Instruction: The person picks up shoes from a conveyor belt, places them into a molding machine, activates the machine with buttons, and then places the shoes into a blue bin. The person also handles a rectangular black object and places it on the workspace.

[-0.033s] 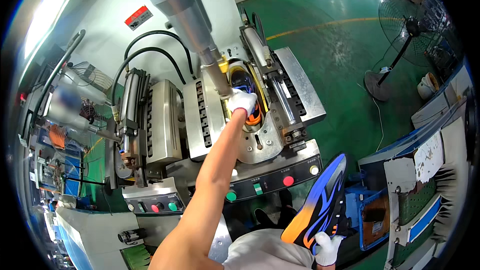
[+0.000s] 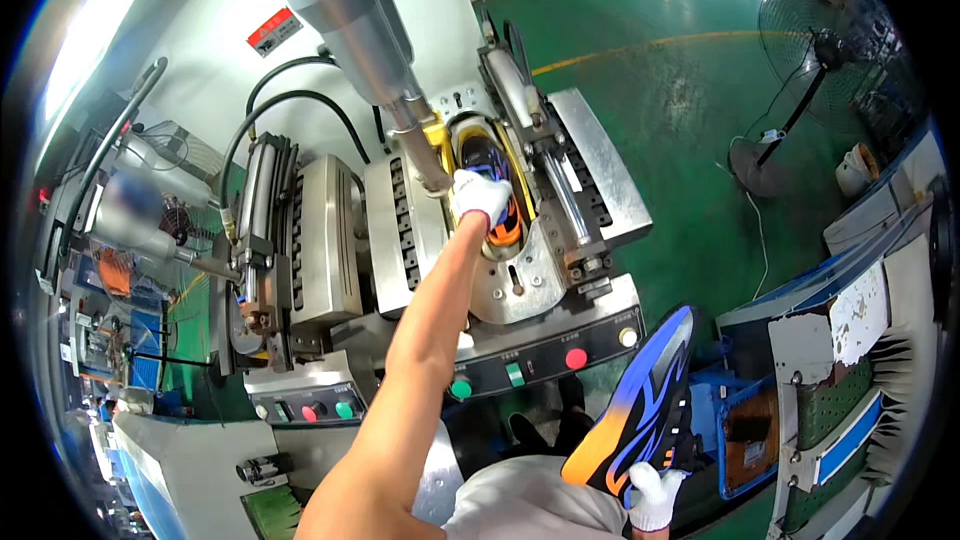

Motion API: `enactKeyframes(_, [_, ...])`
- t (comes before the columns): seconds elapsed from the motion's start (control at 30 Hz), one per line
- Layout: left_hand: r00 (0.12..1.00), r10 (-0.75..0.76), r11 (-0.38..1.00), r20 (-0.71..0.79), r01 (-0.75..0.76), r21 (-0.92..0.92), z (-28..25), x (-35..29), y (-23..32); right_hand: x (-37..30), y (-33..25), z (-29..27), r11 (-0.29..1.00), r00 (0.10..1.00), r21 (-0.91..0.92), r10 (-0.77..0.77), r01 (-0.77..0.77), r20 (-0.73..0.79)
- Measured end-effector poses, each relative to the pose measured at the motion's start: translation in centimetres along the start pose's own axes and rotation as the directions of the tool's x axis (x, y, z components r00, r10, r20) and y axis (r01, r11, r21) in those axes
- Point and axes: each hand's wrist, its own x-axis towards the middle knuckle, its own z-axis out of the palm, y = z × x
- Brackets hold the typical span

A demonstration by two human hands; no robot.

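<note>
My left hand [image 2: 481, 197], in a white glove, reaches forward and closes over the middle of a dark, blue and orange sneaker [image 2: 484, 153]. That sneaker lies in the slot of a metal pressing machine [image 2: 520, 285], its orange heel toward me; the palm hides its middle, and part of my fingers is out of sight. A metal rod [image 2: 425, 162] slants down just left of the glove. Near my lap, my white-gloved right hand [image 2: 655, 496] grips a second sneaker [image 2: 632, 415] by its lower end, tilted upward, with blue, orange and black on its side.
Round buttons [image 2: 576, 359] line the machine's front panel. A second pressing station [image 2: 327, 240] stands left, with black hoses [image 2: 290, 100] behind. At right are a blue crate [image 2: 748, 440] and a bristled rack [image 2: 860, 410]. Farther back, a floor fan [image 2: 825, 50] stands on green floor.
My left hand has shifted slightly left on the sneaker in the machine, and more of the yellow part beside the slot shows. The right hand and its sneaker look almost unchanged.
</note>
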Motion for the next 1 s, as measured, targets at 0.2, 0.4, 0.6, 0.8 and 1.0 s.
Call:
enactKeyframes(0.2, [0.968, 0.117, 0.730, 0.222, 0.068, -0.680, -7.3, 1.1, -3.2, 2.2, -2.4, 4.1, 0.990, 0.996, 0.127, 0.042, -0.052, 0.082])
enactKeyframes(0.4, [0.967, 0.204, 0.650, 0.150, -0.020, -0.760, -17.2, -11.5, -4.4, 5.6, -5.1, 7.5, 0.973, 0.962, -0.139, -0.149, 0.184, 0.227])
enactKeyframes(0.6, [0.967, 0.231, 0.730, 0.106, -0.100, -0.677, -25.4, -26.4, -15.9, 16.4, -9.7, 22.9, 0.989, 0.826, -0.109, -0.020, 0.099, 0.564])
enactKeyframes(0.8, [0.941, -0.221, 0.859, 0.257, 0.312, -0.405, -29.2, -40.5, -26.5, 29.7, -6.6, 42.2, 0.379, 0.760, -0.682, -0.095, 0.625, 0.643])
enactKeyframes(1.0, [0.550, -0.832, 0.553, -0.074, 0.809, -0.198, -23.5, -57.1, -41.1, 33.4, 0.9, 45.0, -0.027, 0.640, -0.650, -0.141, 0.760, 0.755])
